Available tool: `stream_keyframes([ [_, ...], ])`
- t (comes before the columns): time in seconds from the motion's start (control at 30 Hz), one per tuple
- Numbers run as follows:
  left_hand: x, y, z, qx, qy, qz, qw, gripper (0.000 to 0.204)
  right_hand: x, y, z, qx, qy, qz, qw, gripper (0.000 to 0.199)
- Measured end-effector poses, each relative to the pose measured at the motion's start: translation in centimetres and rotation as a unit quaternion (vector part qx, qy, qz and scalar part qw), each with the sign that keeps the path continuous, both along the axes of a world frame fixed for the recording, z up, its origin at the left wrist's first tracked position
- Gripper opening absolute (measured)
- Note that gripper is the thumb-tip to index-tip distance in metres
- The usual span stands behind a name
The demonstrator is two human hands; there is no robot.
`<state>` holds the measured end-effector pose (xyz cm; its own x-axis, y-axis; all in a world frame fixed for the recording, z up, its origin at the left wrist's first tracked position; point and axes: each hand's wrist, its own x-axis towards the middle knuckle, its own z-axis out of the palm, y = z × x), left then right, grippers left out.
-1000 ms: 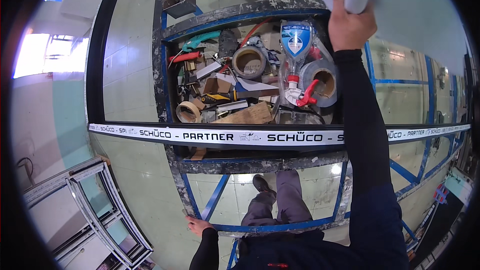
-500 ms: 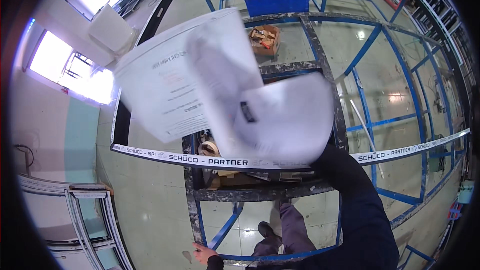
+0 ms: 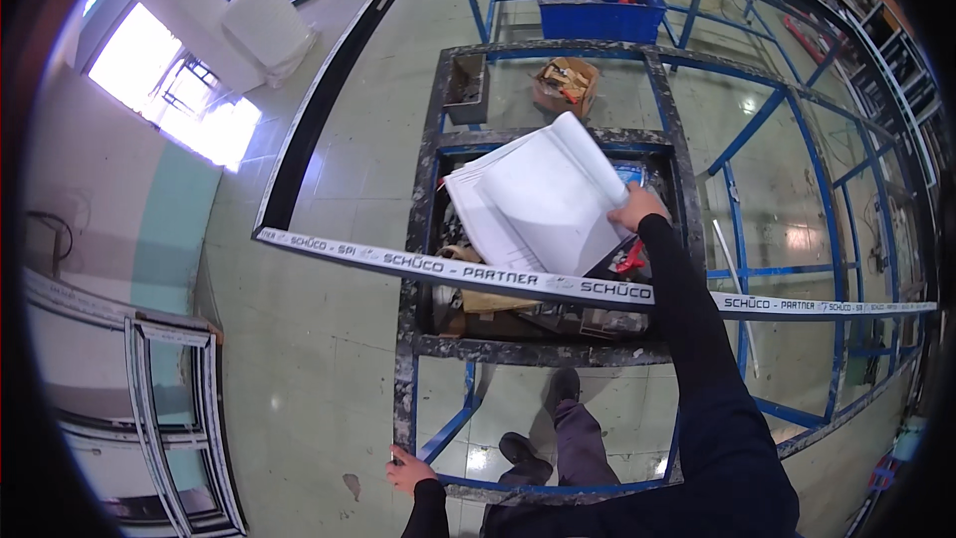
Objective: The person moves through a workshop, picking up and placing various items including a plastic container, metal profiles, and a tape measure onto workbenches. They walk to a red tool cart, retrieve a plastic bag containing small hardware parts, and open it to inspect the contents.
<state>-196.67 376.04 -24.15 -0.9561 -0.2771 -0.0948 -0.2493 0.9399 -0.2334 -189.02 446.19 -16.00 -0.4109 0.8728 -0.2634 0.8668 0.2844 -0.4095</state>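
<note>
My right hand (image 3: pixel 640 207) grips the right edge of a stack of white paper sheets (image 3: pixel 538 201), whose top sheet curls up along that side. The stack lies tilted over the open tray (image 3: pixel 438 347) in the middle of the bench, hiding much of what is inside. Red-handled tools (image 3: pixel 631 257) show beside the papers, below my right hand. At the near left corner of the blue and black metal bench frame (image 3: pixel 403 408), my left hand (image 3: pixel 408 473) has its fingers curled around the edge.
A long profile frame with white printed film (image 3: pixel 458 272) crosses over the bench, under my right arm. Beyond stand a cardboard box of small parts (image 3: pixel 566 87) and a blue bin (image 3: pixel 600 8). Blue metal stands (image 3: pixel 737 209) are at right. Window frames (image 3: pixel 179 418) lean at lower left.
The papers, raised and blurred with sheets spread before, have come down over the tray as one stack. My right hand has come into view on their edge. My left hand stays at the bench corner.
</note>
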Motion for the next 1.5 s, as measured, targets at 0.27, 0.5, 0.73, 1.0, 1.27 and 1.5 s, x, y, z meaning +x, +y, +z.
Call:
stream_keyframes([
  [0.27,-0.3,-4.6,3.2,0.478,0.026,0.031,0.877,0.041,-1.6,-25.3,12.3,0.272,0.436,0.019,0.858,0.027],
  [0.5,-0.6,-19.7,-4.7,0.664,-0.042,0.038,0.745,0.016,-4.9,-61.4,6.0,-0.101,0.472,0.159,0.861,0.013],
  [0.73,-3.4,-39.3,4.1,0.683,-0.168,0.17,0.69,0.018,-12.9,-81.5,9.7,-0.288,0.368,0.386,0.795,0.015],
  [1.0,-12.6,-53.2,-1.3,0.651,-0.081,0.269,0.705,0.027,-26.1,-86.3,13.1,-0.299,0.381,0.378,0.789,0.016],
  [1.27,-31.7,-37.2,-2.7,0.72,-0.359,0.052,0.592,0.035,-37.0,-86.0,7.7,-0.385,0.372,0.289,0.794,0.019],
  [1.5,-56.1,-35.3,-4.3,0.606,-0.252,0.126,0.744,0.042,-59.6,-74.5,12.1,-0.199,0.397,0.405,0.799,0.016],
])
